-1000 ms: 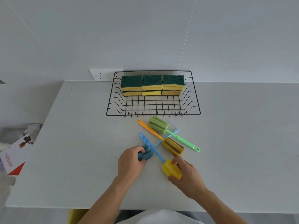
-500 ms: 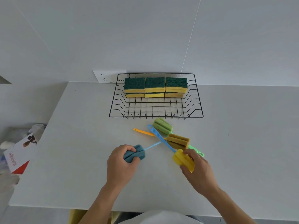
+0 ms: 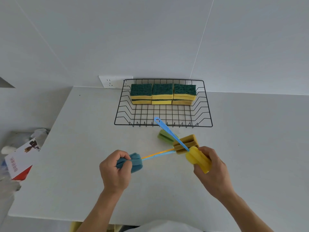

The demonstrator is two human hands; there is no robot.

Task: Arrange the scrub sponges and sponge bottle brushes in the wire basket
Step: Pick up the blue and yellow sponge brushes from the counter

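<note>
A black wire basket [image 3: 203,122] stands at the back of the white table, with several green-and-yellow scrub sponges [image 3: 162,93] stacked along its far wall. My left hand [image 3: 115,171] grips the blue sponge head of a bottle brush [image 3: 136,162], its light blue handle pointing right. My right hand [image 3: 213,171] holds the yellow sponge head of another brush [image 3: 198,159], whose blue handle [image 3: 164,127] slants up toward the basket's front rim. A green-headed brush [image 3: 164,137] and a brown-headed brush [image 3: 187,142] with an orange handle lie on the table between hands and basket.
A white wall socket [image 3: 110,82] sits left of the basket. Beyond the table's left edge lie a red-and-white printed box [image 3: 20,162] and some clutter. The table's front edge [image 3: 50,217] runs close to my body.
Both hands lifted their brushes off the table and moved apart. The yellow-headed brush's blue handle swung up toward the basket, and the blue-headed brush slid left.
</note>
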